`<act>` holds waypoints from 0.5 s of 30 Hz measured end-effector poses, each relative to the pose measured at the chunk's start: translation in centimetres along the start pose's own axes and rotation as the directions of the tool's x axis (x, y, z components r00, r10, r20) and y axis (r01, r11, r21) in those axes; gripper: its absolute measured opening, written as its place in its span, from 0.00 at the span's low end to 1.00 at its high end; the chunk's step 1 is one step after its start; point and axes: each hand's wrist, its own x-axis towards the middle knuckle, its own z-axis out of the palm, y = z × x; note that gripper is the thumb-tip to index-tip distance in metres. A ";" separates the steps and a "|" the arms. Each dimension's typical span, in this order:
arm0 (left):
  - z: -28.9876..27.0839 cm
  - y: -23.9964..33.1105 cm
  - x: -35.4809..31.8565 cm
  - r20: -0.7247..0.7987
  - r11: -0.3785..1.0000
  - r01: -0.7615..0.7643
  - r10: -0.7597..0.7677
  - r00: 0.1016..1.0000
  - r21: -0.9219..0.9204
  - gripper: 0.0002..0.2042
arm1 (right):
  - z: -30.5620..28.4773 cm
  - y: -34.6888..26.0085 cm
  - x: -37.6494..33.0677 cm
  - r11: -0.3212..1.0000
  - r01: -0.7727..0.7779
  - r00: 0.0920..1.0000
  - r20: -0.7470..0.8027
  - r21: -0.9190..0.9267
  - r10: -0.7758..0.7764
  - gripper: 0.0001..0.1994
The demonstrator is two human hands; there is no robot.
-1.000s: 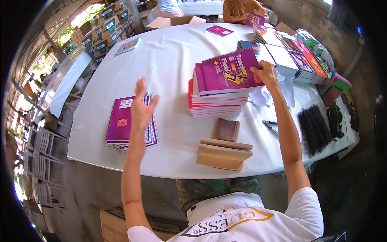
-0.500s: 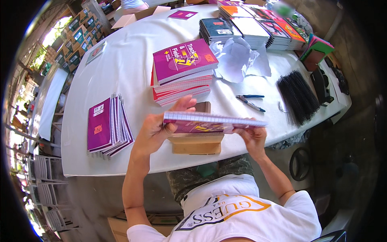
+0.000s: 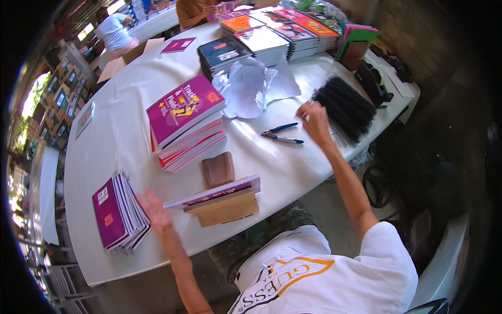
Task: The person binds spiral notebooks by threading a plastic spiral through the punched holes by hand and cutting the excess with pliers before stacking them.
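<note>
My left hand [image 3: 156,210], blurred by motion, has its fingers stretched out and holds nothing. It is between the left end of an upright purple notebook block [image 3: 222,190] and a fanned stack of wire-bound purple notebooks [image 3: 112,212]. The block stands on edge against a brown cardboard stand [image 3: 225,209] near the table's front edge. At the right, my right hand [image 3: 314,121] is over the table beside a bundle of black binding wires [image 3: 345,110]. Its fingers look bent, but blur hides whether they hold anything.
Pliers [image 3: 282,133] lie left of my right hand. A brown block [image 3: 218,170] sits behind the stand. Farther back are a tall purple notebook stack [image 3: 185,110], crumpled paper [image 3: 246,86], more book stacks [image 3: 261,44] and a black hole punch [image 3: 374,86]. Other people are at the back.
Both hands have let go of the notebook block, which now stands on edge at the cardboard stand. My left hand moved left and down; my right hand moved up toward the wires. The view has shifted.
</note>
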 end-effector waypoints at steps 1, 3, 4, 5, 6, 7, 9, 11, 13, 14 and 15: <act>-0.8 0.6 0.4 -0.062 0.998 -0.035 0.038 0.997 0.048 0.59 | -0.1 2.0 1.7 0.940 -0.073 0.996 -0.068 -0.333 0.053 0.02; -0.9 2.4 0.7 -0.100 0.993 -0.050 0.061 0.993 0.105 0.60 | 0.0 5.0 2.9 0.796 -0.059 0.995 0.033 -0.602 0.098 0.06; -0.9 3.2 0.8 -0.121 0.989 -0.058 0.075 0.990 0.138 0.60 | 0.4 5.9 3.1 0.729 -0.046 0.982 0.101 -0.682 0.157 0.07; -0.7 3.7 0.9 -0.121 0.991 -0.064 0.078 0.990 0.115 0.59 | 1.0 6.6 3.1 0.682 -0.007 0.983 0.118 -0.732 0.137 0.07; -0.6 4.2 0.8 -0.127 0.993 -0.068 0.080 0.989 0.095 0.58 | 1.9 6.9 3.1 0.632 0.037 0.983 0.141 -0.774 0.116 0.08; -0.3 4.7 0.7 -0.131 0.995 -0.071 0.080 0.988 0.074 0.58 | 2.5 7.4 3.0 0.577 0.079 0.981 0.165 -0.813 0.098 0.08; 0.1 5.7 0.7 -0.133 0.990 -0.094 0.108 0.985 0.108 0.57 | 2.8 7.7 3.2 0.610 0.005 0.997 0.054 -0.793 0.062 0.08; 0.6 6.7 1.2 -0.133 0.983 -0.121 0.139 0.981 0.136 0.55 | 2.1 6.9 3.4 0.686 -0.084 0.996 -0.076 -0.722 0.042 0.07; 1.7 7.3 1.5 -0.108 0.983 -0.131 0.146 0.983 0.131 0.54 | 2.1 8.3 3.2 0.621 -0.038 0.999 -0.038 -0.783 0.014 0.07; 2.2 7.5 1.6 -0.096 0.980 -0.143 0.156 0.983 0.137 0.54 | 2.2 8.9 3.2 0.587 -0.014 1.000 -0.016 -0.810 0.002 0.08; 2.6 7.7 1.9 -0.090 0.976 -0.162 0.176 0.980 0.148 0.53 | 2.4 9.0 3.9 0.572 0.017 1.000 0.025 -0.820 0.007 0.08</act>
